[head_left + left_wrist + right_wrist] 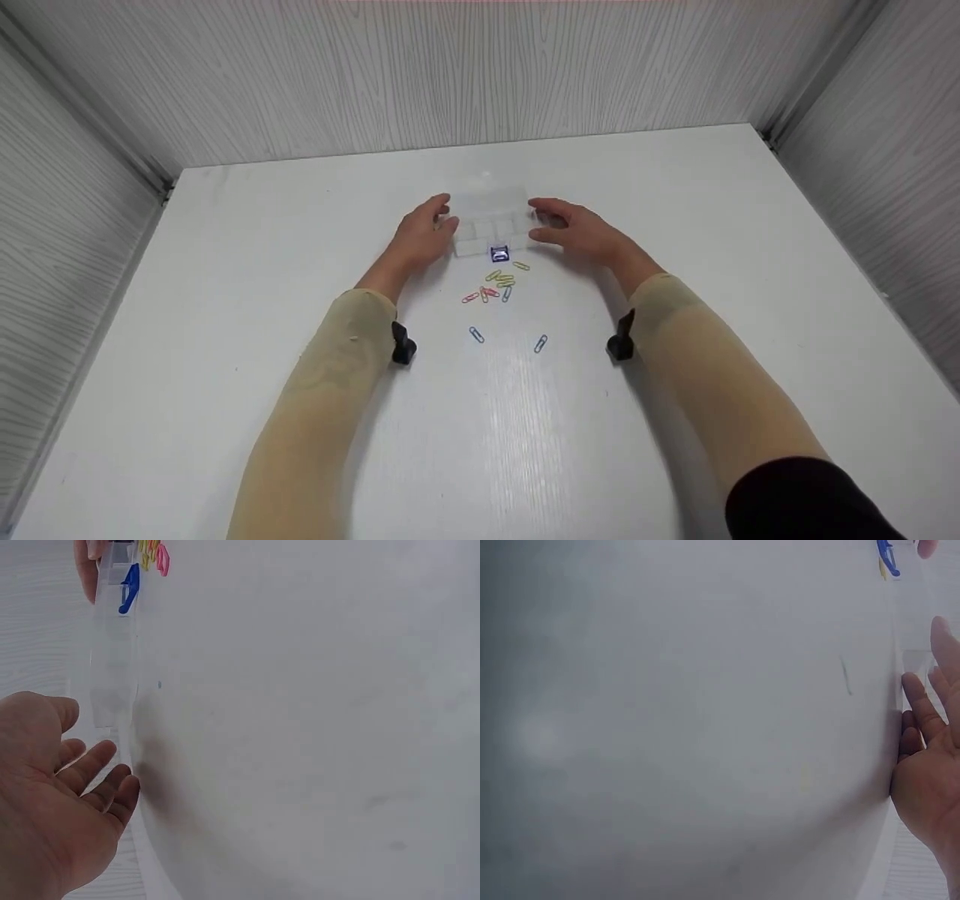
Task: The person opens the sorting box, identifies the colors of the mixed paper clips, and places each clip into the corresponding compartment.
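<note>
Bare left hand and bare right hand are flanking a clear plastic compartment box with blue latch on the white counter. Both grips are hanging part-spread, holding nothing; contact unclear. Lid is apparently lying back, so opening looks done. Multicoloured paper clips are lying loose in front, seemingly not yet dealt with.

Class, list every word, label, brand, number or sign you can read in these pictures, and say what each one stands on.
None: no readable text shows in any view.
Clear compartment box, blue clasp and paper clips: no lettering visible.
Left sleeve: a faint darker patch, too blurred to tell whether it holds any text.
</note>
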Demonstrator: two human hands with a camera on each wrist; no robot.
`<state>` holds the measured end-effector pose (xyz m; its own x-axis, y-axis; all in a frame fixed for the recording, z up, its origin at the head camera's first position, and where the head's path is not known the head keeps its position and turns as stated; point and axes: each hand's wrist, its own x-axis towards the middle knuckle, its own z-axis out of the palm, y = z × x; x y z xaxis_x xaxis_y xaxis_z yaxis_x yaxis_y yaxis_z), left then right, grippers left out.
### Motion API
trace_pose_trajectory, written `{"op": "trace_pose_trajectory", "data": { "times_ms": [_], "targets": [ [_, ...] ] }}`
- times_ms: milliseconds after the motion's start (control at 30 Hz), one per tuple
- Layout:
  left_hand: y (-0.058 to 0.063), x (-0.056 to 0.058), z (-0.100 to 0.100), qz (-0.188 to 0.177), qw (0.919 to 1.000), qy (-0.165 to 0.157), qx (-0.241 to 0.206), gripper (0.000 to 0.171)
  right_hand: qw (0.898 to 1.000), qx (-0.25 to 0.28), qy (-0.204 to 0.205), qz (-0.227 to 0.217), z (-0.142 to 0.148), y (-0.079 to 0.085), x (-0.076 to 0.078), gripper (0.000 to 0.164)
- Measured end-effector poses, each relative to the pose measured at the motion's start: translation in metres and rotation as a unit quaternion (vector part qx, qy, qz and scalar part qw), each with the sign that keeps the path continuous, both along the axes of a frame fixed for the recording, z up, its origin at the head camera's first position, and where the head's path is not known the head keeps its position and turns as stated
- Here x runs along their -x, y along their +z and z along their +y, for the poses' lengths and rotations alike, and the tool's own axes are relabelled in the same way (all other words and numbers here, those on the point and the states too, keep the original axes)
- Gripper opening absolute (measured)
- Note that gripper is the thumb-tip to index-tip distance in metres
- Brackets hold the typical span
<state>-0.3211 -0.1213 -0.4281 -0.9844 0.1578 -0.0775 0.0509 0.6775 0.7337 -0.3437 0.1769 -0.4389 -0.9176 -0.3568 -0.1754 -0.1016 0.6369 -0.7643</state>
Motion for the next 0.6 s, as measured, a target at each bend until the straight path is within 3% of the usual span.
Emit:
{"op": "trace_pose_trajectory", "data": {
  "times_ms": [333,600],
  "targets": [
    [0.0,-0.016,-0.007,0.031,0.9978,-0.025,-0.053,0.047,0.999,-0.019,0.005,0.029,0.009,-0.001,0.006,0.07],
    [-0.005,-0.032,-0.014,-0.006,0.9931,-0.075,-0.09,0.034,1.0,-0.012,0.004,0.016,0.012,-0.001,0.01,0.069]
  ]
}}
